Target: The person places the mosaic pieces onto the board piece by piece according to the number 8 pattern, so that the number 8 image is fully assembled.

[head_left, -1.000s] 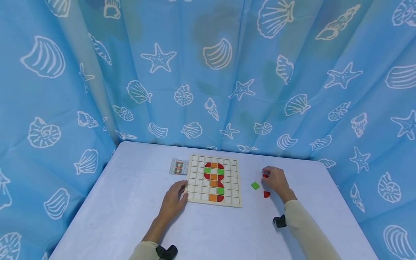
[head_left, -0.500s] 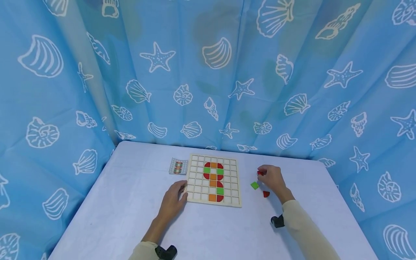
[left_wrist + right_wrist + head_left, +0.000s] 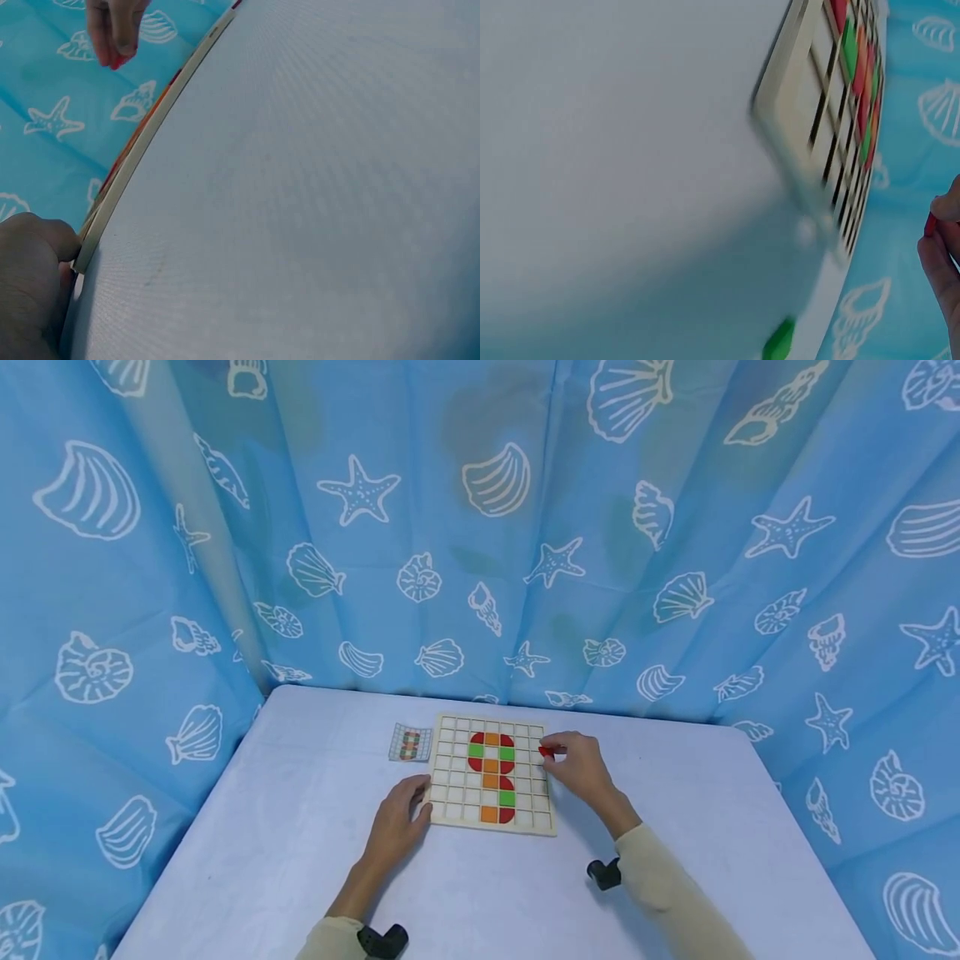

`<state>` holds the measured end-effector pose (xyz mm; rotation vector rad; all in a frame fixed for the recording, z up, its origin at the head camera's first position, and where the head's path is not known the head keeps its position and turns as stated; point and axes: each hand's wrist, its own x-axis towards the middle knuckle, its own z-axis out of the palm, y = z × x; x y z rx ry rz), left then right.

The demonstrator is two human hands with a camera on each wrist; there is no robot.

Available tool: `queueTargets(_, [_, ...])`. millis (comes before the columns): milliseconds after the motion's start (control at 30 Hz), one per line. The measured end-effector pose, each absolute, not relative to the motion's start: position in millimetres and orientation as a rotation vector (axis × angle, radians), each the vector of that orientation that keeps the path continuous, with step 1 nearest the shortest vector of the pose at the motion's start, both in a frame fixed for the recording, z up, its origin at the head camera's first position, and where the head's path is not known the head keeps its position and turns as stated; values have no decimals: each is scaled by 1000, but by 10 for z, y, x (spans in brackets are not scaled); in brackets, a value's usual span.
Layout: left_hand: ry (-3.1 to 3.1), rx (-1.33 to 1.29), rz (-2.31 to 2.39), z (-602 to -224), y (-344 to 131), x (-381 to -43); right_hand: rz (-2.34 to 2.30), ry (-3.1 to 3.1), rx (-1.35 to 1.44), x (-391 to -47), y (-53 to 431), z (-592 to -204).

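A pale wooden grid board (image 3: 453, 797) lies on the table, with red quarter-round, green square and orange square tiles in its middle columns. My left hand (image 3: 397, 822) rests at the board's left edge, thumb and fingers apart and touching it. In the left wrist view, the left hand (image 3: 30, 277) is at a board corner. My right hand (image 3: 588, 768) pinches a red tile (image 3: 546, 751) over the board's right edge. The right wrist view shows that red tile (image 3: 931, 225) between thumb and fingers. A loose green tile (image 3: 778, 341) lies on the table there; the head view hides it behind the hand.
A small pattern card (image 3: 410, 743) lies left of the board near its upper corner. White cloth covers the table (image 3: 300, 777). A blue curtain (image 3: 450, 527) with shell prints hangs behind it and along both sides.
My right hand has lifted the red tile and carried it left to the board's edge. The loose green and red tiles are now covered by the right arm. The left hand stays put.
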<state>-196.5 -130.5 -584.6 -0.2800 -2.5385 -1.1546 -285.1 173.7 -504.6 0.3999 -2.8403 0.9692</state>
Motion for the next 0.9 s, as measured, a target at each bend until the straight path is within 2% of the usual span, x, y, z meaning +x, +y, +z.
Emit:
queueTargets(267, [-2560, -259, -1182, -5856, -1311, -1970, 1071, -2840, 489, -2729, 1286, -5036])
queueTargets(500, [-2572, -232, -1189, -5846, -1304, -1979, 972, -2850, 696, -2584, 946, -5086])
queueTargets(900, [-2574, -257, -1194, -5836, -1310, -1963, 826, -2858, 961, -2456, 744, -5179])
